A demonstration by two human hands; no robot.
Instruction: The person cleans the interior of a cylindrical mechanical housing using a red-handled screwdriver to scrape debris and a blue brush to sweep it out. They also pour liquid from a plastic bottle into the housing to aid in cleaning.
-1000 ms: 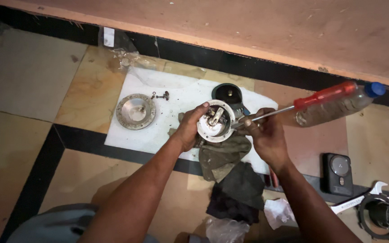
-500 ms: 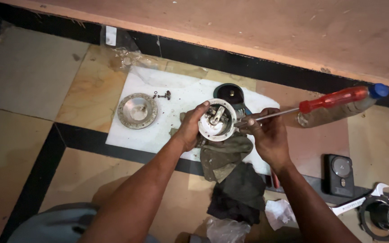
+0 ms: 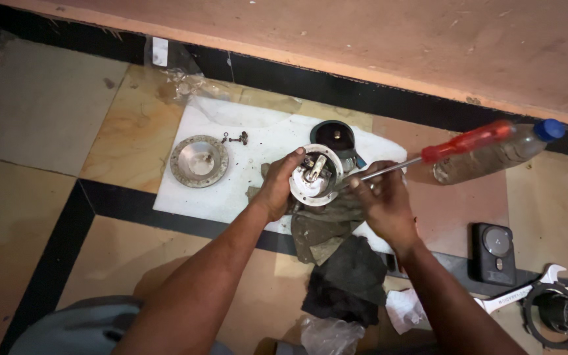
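Note:
My left hand (image 3: 277, 186) grips the left rim of a round metal part (image 3: 315, 175) with small fittings in its middle, held over a white sheet (image 3: 231, 177) on the floor. My right hand (image 3: 381, 204) holds the shaft of a long screwdriver with a red handle (image 3: 468, 140); its tip reaches into the right side of the part. A dirty grey rag (image 3: 323, 227) lies under the part.
A round metal cover (image 3: 198, 160) and small screws (image 3: 235, 138) lie on the sheet. A black round piece (image 3: 334, 135) sits behind the part. A plastic bottle with a blue cap (image 3: 501, 154), a small black device (image 3: 493, 252), a spanner (image 3: 520, 294) and a ring-shaped part (image 3: 557, 314) lie at the right.
The view has shifted slightly; both hands stay on the round part and the screwdriver, whose handle sits a little higher and further right.

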